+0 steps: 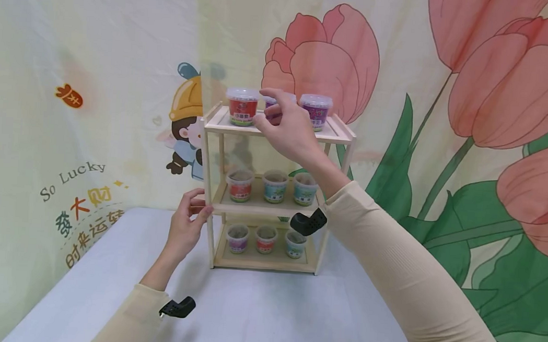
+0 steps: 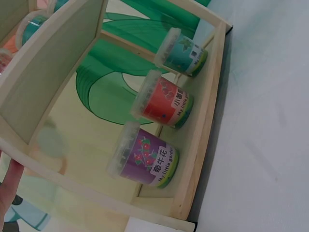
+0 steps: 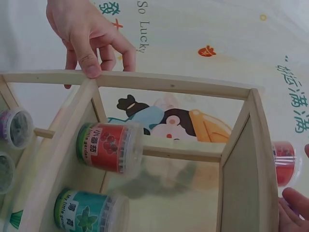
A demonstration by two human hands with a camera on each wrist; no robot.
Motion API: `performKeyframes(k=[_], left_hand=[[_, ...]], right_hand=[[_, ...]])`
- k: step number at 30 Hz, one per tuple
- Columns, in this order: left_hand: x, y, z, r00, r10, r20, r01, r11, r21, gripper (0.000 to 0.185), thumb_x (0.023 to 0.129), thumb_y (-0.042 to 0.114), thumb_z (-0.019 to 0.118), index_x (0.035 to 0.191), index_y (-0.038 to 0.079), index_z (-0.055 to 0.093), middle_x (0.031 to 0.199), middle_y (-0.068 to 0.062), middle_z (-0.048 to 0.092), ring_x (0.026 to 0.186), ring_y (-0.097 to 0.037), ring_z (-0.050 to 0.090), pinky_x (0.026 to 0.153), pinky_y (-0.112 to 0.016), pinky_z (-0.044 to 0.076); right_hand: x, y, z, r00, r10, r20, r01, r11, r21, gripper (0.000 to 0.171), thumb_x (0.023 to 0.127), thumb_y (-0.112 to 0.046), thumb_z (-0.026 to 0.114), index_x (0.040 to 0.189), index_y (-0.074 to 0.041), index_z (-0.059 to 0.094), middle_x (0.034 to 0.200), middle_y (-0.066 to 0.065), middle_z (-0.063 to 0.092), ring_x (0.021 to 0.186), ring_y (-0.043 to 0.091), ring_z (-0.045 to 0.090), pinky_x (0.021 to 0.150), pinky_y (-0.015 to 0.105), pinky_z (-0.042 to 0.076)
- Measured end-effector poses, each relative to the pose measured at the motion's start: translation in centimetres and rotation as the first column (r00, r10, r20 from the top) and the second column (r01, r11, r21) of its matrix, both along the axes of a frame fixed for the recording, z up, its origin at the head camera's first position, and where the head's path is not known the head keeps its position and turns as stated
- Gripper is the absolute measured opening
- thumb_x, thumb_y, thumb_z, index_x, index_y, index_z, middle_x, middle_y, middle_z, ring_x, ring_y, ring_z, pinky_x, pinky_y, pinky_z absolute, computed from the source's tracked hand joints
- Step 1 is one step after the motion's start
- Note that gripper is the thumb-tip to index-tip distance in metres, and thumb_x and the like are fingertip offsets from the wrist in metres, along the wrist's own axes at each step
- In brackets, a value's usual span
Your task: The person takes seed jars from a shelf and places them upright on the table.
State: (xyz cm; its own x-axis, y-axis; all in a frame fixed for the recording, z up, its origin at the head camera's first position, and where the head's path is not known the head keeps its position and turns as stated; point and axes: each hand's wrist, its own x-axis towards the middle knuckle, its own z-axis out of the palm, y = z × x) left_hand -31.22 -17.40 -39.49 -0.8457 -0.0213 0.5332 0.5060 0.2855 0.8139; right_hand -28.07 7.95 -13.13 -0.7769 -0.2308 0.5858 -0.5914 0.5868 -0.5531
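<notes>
A three-tier wooden shelf (image 1: pixel 231 129) stands on a grey table (image 1: pixel 265 306). My right hand (image 1: pixel 266 108) reaches to the top tier, thumb and fingers curled round the middle purple-labelled cup (image 1: pixel 272 102), which it mostly hides. A red cup (image 1: pixel 242 106) stands to its left and a purple cup (image 1: pixel 316 111) to its right. My left hand (image 1: pixel 196 208) pinches the shelf's front left post at the middle tier; in the right wrist view the left hand (image 3: pixel 91 48) has its fingers on the wooden frame (image 3: pixel 183 86).
The middle tier holds a red cup (image 1: pixel 240 185) and two teal cups (image 1: pixel 275 187). On the bottom tier sit a purple cup (image 2: pixel 145 162), a red cup (image 2: pixel 164 104) and a teal cup (image 2: pixel 186 50). A tulip-printed backdrop (image 1: pixel 495 101) hangs close behind.
</notes>
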Motion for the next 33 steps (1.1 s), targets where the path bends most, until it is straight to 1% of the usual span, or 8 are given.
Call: performKeyframes(k=[4, 8, 14, 16, 19, 22, 28, 33], left_hand=[[0.1, -0.2, 0.0, 1.0, -0.017, 0.005, 0.017, 1.0, -0.004, 0.052, 0.106, 0.021, 0.068, 0.153, 0.019, 0.045, 0.127, -0.019, 0.063, 0.115, -0.031, 0.062, 0.084, -0.014, 0.055], [0.0, 0.0, 0.0, 1.0, -0.021, 0.016, 0.021, 1.0, -0.011, 0.052, 0.106, 0.024, 0.067, 0.153, 0.021, 0.045, 0.128, -0.017, 0.063, 0.115, -0.029, 0.061, 0.085, -0.014, 0.055], [0.0, -0.1, -0.1, 0.999, -0.026, 0.022, 0.027, 0.999, -0.018, 0.052, 0.107, 0.023, 0.066, 0.154, 0.021, 0.044, 0.129, -0.018, 0.063, 0.117, -0.031, 0.061, 0.086, -0.013, 0.054], [0.0, -0.2, -0.1, 0.999, -0.026, 0.022, 0.026, 1.0, -0.015, 0.051, 0.107, 0.023, 0.065, 0.154, 0.021, 0.044, 0.129, -0.018, 0.063, 0.117, -0.031, 0.062, 0.086, -0.013, 0.054], [0.0, -0.3, -0.1, 1.0, -0.023, 0.02, 0.023, 1.0, -0.008, 0.051, 0.107, 0.022, 0.065, 0.154, 0.021, 0.045, 0.129, -0.018, 0.063, 0.116, -0.031, 0.062, 0.086, -0.012, 0.054], [-0.1, -0.3, -0.1, 1.0, -0.024, 0.017, 0.024, 1.0, -0.002, 0.05, 0.107, 0.021, 0.066, 0.153, 0.021, 0.045, 0.128, -0.018, 0.063, 0.116, -0.031, 0.062, 0.086, -0.013, 0.054], [0.0, -0.2, 0.1, 1.0, -0.022, 0.013, 0.022, 1.0, -0.01, 0.051, 0.106, 0.02, 0.066, 0.153, 0.021, 0.045, 0.128, -0.018, 0.063, 0.116, -0.032, 0.062, 0.085, -0.013, 0.055], [0.0, -0.3, 0.0, 1.0, -0.021, 0.013, 0.021, 1.0, -0.019, 0.051, 0.107, 0.021, 0.066, 0.153, 0.021, 0.045, 0.128, -0.018, 0.062, 0.116, -0.031, 0.062, 0.086, -0.013, 0.055]], right_hand=[[-0.3, -0.9, 0.1, 0.999, -0.048, 0.001, 0.048, 0.999, 0.022, 0.058, 0.102, -0.026, 0.071, 0.157, -0.02, 0.051, 0.138, 0.013, 0.068, 0.119, 0.02, 0.067, 0.098, 0.036, 0.057], [-0.7, -1.5, 0.0, 0.997, -0.07, 0.035, 0.069, 0.997, 0.037, 0.06, 0.103, -0.027, 0.07, 0.158, -0.022, 0.048, 0.146, 0.012, 0.064, 0.129, 0.021, 0.065, 0.102, 0.036, 0.057], [-1.4, -2.9, 0.2, 0.993, -0.105, 0.063, 0.1, 0.992, 0.072, 0.065, 0.104, -0.03, 0.069, 0.163, -0.024, 0.041, 0.156, 0.005, 0.058, 0.135, 0.024, 0.062, 0.101, 0.035, 0.058], [-1.6, -3.4, 0.5, 0.991, -0.113, 0.067, 0.107, 0.99, 0.096, 0.068, 0.104, -0.031, 0.069, 0.164, -0.024, 0.039, 0.158, 0.005, 0.055, 0.134, 0.023, 0.062, 0.101, 0.034, 0.057], [-1.8, -4.1, 0.7, 0.989, -0.127, 0.076, 0.116, 0.984, 0.133, 0.069, 0.104, -0.031, 0.068, 0.165, -0.023, 0.035, 0.158, 0.006, 0.055, 0.126, 0.021, 0.062, 0.1, 0.033, 0.055], [-2.0, -4.6, 0.8, 0.989, -0.127, 0.076, 0.116, 0.983, 0.145, 0.07, 0.104, -0.027, 0.069, 0.165, -0.021, 0.034, 0.155, 0.007, 0.056, 0.12, 0.021, 0.06, 0.099, 0.032, 0.054], [-2.4, -5.2, 0.8, 0.993, -0.106, 0.054, 0.097, 0.984, 0.148, 0.069, 0.102, -0.021, 0.071, 0.162, -0.018, 0.038, 0.154, 0.008, 0.057, 0.127, 0.02, 0.06, 0.104, 0.031, 0.053], [-2.8, -5.5, 1.0, 0.992, -0.088, 0.086, 0.073, 0.984, 0.163, 0.068, 0.104, -0.023, 0.07, 0.163, -0.02, 0.037, 0.154, 0.007, 0.056, 0.131, 0.021, 0.059, 0.108, 0.033, 0.051]])
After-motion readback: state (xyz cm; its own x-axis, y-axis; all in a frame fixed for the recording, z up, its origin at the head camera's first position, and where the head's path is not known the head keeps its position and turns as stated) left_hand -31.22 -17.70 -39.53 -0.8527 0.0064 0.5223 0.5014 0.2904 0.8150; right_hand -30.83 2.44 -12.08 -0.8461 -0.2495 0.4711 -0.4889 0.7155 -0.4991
